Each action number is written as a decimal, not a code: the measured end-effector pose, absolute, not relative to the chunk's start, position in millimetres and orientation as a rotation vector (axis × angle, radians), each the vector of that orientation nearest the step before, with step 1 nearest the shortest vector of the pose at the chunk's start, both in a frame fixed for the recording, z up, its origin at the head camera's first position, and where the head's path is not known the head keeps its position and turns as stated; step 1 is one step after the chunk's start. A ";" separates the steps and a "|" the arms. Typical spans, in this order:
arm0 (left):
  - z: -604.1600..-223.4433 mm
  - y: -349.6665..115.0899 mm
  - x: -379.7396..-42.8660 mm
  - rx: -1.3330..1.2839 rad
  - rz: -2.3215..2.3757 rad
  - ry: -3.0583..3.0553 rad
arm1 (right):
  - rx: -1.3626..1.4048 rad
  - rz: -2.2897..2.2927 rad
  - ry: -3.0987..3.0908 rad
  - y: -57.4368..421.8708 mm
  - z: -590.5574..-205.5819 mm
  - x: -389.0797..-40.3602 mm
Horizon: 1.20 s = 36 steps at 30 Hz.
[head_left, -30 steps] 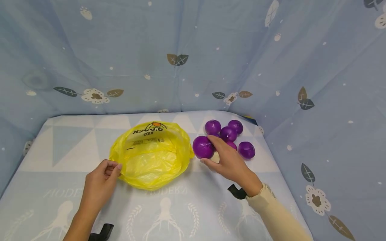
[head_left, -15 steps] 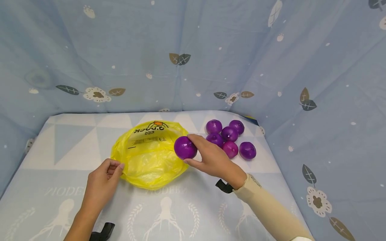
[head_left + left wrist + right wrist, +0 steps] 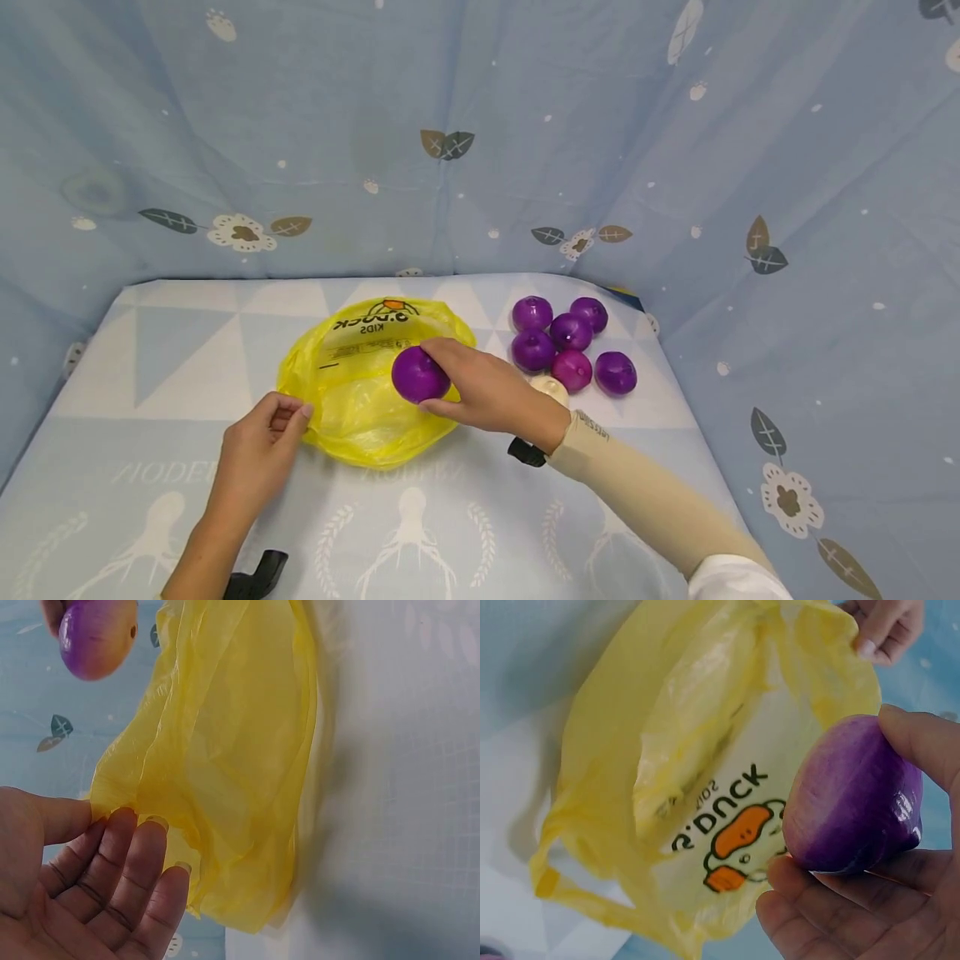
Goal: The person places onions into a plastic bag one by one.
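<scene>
A thin yellow plastic bag [image 3: 360, 417] lies with its wide mouth facing up, a duck print inside it. My left hand [image 3: 258, 450] pinches the bag's left rim between thumb and fingers, as the left wrist view [image 3: 105, 877] also shows. Over the bag's mouth my right hand [image 3: 487, 387] grips a glossy purple onion [image 3: 420, 375] with thumb and fingers. In the right wrist view the onion [image 3: 855, 795] is paler on one side and sits apart from the bag's printed inner wall. Whether anything lies at the bag's bottom is hidden.
Several more purple onions [image 3: 572, 332] are grouped at the table's back right, one of them pinker [image 3: 572, 370]. A cream-coloured round thing [image 3: 550, 387] is partly covered by my right wrist. A blue patterned curtain [image 3: 480, 167] hangs behind the table [image 3: 187, 358].
My right hand has carried the purple onion left from the group to over the bag's mouth. The cream-coloured thing shows beside the wrist. My left hand stays at the bag's rim.
</scene>
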<state>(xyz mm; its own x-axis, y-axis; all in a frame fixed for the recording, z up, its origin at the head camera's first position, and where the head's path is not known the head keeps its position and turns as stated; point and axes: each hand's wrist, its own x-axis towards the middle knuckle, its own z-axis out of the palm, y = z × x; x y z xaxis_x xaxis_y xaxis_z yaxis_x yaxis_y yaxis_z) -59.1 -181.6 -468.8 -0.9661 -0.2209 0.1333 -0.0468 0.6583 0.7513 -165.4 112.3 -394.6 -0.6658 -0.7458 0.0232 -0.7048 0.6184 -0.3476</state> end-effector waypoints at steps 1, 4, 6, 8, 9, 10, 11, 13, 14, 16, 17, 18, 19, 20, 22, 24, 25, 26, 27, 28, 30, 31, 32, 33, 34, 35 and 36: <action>-469.4 -181.1 -58.5 0.215 -1.203 -2.660 | -1.232 -0.489 2.704 109.1 -396.0 -166.2; -471.8 -179.4 -57.6 0.206 -1.220 -2.652 | -1.273 -0.429 2.693 100.0 -400.3 -167.9; -473.4 -178.4 -57.4 0.198 -1.223 -2.648 | -1.297 -0.384 2.692 94.0 -401.7 -168.7; -474.2 -177.9 -58.2 0.195 -1.223 -2.640 | -1.316 -0.346 2.691 87.4 -402.4 -170.1; -474.3 -177.8 -58.5 0.195 -1.225 -2.636 | -1.323 -0.328 2.691 83.5 -402.8 -171.4; -474.2 -177.7 -58.8 0.197 -1.227 -2.633 | -1.330 -0.313 2.689 79.2 -403.0 -172.8; -474.1 -177.7 -59.1 0.200 -1.228 -2.631 | -1.333 -0.296 2.684 74.7 -403.1 -174.3; -473.7 -177.8 -59.1 0.209 -1.234 -2.628 | -1.343 -0.265 2.669 64.7 -404.4 -177.8; -473.5 -177.8 -59.0 0.213 -1.237 -2.628 | -1.344 -0.250 2.660 59.2 -405.1 -179.5; -473.4 -178.0 -59.2 0.221 -1.240 -2.627 | -1.348 -0.224 2.644 48.6 -407.7 -183.0; -473.5 -178.0 -59.1 0.221 -1.244 -2.626 | -1.345 -0.212 2.636 43.8 -409.5 -184.7; -473.8 -178.1 -59.1 0.221 -1.248 -2.624 | -1.341 -0.203 2.629 39.1 -411.5 -186.4; -474.1 -178.1 -59.1 0.222 -1.249 -2.624 | -1.338 -0.191 2.623 34.8 -413.7 -188.1; -474.4 -178.2 -59.2 0.225 -1.250 -2.624 | -1.329 -0.183 2.620 30.8 -416.4 -190.0; -475.0 -178.5 -59.3 0.233 -1.251 -2.624 | -1.318 -0.164 2.618 23.7 -422.9 -193.6; -475.5 -178.6 -59.2 0.243 -1.251 -2.626 | -1.303 -0.152 2.619 18.0 -428.9 -196.9; -475.7 -178.6 -59.0 0.247 -1.251 -2.628 | -1.298 -0.152 2.622 15.4 -432.1 -198.6; -475.8 -178.6 -58.9 0.252 -1.252 -2.628 | -1.288 -0.157 2.624 12.8 -434.8 -200.1; -475.9 -178.6 -58.7 0.254 -1.252 -2.628 | -1.282 -0.161 2.628 10.4 -437.5 -201.4; -476.0 -178.7 -58.5 0.254 -1.252 -2.628 | -1.267 -0.173 2.629 8.1 -440.0 -202.7; -476.5 -178.9 -57.9 0.251 -1.251 -2.623 | -1.238 -0.185 2.637 2.8 -444.2 -204.9; -476.8 -179.1 -57.6 0.249 -1.249 -2.619 | -1.228 -0.186 2.640 -0.1 -446.5 -205.9; -477.2 -179.4 -57.2 0.246 -1.248 -2.614 | -1.216 -0.185 2.642 -2.9 -448.7 -206.6; -477.8 -179.7 -56.8 0.245 -1.244 -2.608 | -1.209 -0.179 2.644 -5.6 -450.9 -207.2; -478.5 -179.9 -56.2 0.244 -1.244 -2.600 | -1.204 -0.175 2.644 -8.1 -452.7 -207.7; -479.0 -179.9 -55.6 0.247 -1.242 -2.590 | -1.202 -0.173 2.646 -10.7 -454.2 -208.1; -479.6 -179.9 -55.0 0.252 -1.239 -2.582 | -1.201 -0.174 2.647 -12.9 -456.0 -208.6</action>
